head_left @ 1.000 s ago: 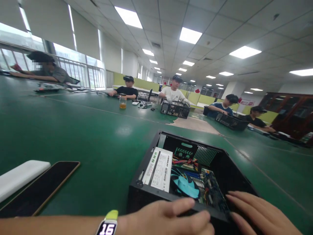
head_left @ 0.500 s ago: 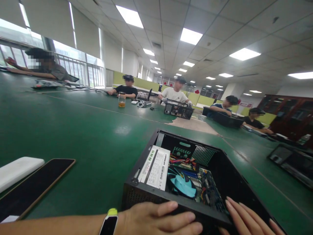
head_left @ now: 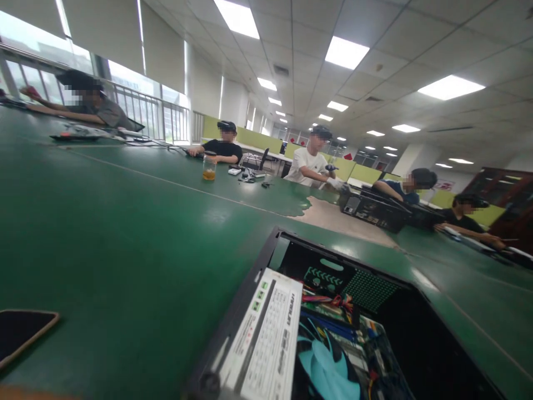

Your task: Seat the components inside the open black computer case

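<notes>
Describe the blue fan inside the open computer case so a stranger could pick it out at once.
Start at the big green table and go to the open black computer case at the near edge. Inside it, just right of the white-labelled power supply, lies the fan. Its light blue curved blades set it apart from the red and blue cables behind it.

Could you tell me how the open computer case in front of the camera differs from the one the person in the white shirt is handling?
The near computer case fills the lower frame, its white power supply and blue fan plainly visible; the far computer case looks small, its insides indistinct. No hand shows on the near one; gloved hands reach the far one. Both are black and rest on the green table.
</notes>
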`<state>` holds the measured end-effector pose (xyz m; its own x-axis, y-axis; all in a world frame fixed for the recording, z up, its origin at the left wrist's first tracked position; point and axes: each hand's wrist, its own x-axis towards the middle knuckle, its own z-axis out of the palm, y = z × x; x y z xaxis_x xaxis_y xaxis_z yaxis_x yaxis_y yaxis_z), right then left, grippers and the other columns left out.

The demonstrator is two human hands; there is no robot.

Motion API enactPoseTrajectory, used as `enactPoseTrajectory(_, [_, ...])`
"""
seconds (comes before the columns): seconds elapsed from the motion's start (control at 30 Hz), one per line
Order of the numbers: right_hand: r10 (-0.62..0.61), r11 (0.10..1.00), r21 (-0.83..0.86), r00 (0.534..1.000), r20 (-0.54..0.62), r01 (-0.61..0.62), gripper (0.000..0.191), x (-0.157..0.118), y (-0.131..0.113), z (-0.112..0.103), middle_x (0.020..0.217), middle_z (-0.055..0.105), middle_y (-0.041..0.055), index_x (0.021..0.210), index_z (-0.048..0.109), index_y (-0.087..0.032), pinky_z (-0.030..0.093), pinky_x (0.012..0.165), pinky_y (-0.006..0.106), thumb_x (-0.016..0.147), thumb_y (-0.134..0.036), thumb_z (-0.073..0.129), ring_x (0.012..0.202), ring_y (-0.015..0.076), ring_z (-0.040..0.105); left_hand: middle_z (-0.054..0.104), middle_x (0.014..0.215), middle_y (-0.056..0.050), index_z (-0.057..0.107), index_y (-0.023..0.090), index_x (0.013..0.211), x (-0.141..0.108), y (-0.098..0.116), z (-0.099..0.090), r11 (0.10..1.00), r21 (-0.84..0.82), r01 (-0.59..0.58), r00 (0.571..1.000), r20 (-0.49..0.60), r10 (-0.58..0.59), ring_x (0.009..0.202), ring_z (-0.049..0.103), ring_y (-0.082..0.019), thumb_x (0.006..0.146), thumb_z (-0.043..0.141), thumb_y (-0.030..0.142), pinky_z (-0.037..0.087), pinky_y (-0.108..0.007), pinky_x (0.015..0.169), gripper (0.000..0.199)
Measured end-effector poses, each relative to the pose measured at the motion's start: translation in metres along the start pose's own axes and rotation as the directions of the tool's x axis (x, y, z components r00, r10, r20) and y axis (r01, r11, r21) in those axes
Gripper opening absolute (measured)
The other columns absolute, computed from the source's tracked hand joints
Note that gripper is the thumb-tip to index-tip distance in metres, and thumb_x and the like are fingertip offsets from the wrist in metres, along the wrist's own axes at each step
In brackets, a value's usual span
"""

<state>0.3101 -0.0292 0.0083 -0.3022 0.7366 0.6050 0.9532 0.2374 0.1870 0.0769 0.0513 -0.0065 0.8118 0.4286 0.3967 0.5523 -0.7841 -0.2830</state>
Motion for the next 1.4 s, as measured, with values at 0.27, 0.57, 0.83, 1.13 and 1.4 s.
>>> enactPoseTrajectory(0.27, [0.388,0.921,-0.106,0.909,0.151,-0.376,0.055,0.168,0.051,0.071,0.142,0.035,0.0142,0.139,0.039,-0.015,0.02,0.103,0.056,0.086,-0.029,0.045,0.13,0.0351,0.027,0.059,0.112,-0.014,0.061,0.012,0.1,0.112,-0.039,0.021,0.932,-0.117,0.344,0.937,-0.028,-0.349,0.109,0.051,-0.021,0.083,0.05,0.022,0.033,-0.039,0.102,0.023])
enactPoseTrajectory(0.57, [0.018,0.495,0.701,0.813,0.582,-0.513,0.042,0.006,-0.027,0.028,0.064,0.057,0.0024,0.068,0.063,-0.015,0.038,0.059,0.023,0.084,-0.05,0.047,0.063,0.0127,0.05,0.061,0.062,0.0,0.067,0.018,0.07,0.018,0.111,0.0,0.452,-0.604,0.656,0.754,0.538,-0.376,0.055,0.051,-0.013,0.073,0.054,0.029,0.03,-0.023,0.05,0.017])
enactPoseTrajectory(0.83, [0.076,0.398,0.697,0.778,0.623,-0.597,0.056,-0.064,-0.051,0.036,0.054,0.031,-0.0023,0.053,0.035,-0.015,0.023,0.052,0.023,0.084,-0.062,0.039,0.056,0.008,0.03,0.039,0.045,0.007,0.049,0.014,0.05,-0.016,0.136,-0.021,0.24,-0.78,0.577,0.816,0.542,-0.2,0.046,0.036,-0.006,0.066,0.055,0.016,0.024,-0.02,0.044,0.017])
enactPoseTrajectory(1.13, [0.008,0.406,0.727,0.797,0.604,-0.554,0.056,-0.065,-0.048,0.025,0.055,0.034,-0.0021,0.054,0.037,-0.015,0.025,0.053,0.022,0.086,-0.06,0.038,0.056,0.0078,0.032,0.04,0.046,0.007,0.058,0.014,0.056,-0.021,0.133,-0.023,0.291,-0.857,0.424,0.905,0.393,-0.161,0.044,0.034,-0.005,0.068,0.059,0.017,0.023,-0.019,0.042,0.012])
enactPoseTrajectory(1.4, [-0.033,0.36,0.753,0.799,0.601,-0.551,0.056,-0.063,-0.049,0.019,0.058,0.037,-0.0014,0.058,0.04,-0.014,0.026,0.054,0.022,0.088,-0.061,0.034,0.058,0.0079,0.033,0.052,0.061,0.004,0.068,0.015,0.079,-0.024,0.126,-0.022,0.287,-0.917,0.275,0.961,0.265,-0.076,0.053,0.041,-0.006,0.079,0.058,0.033,0.029,-0.018,0.05,0.021])
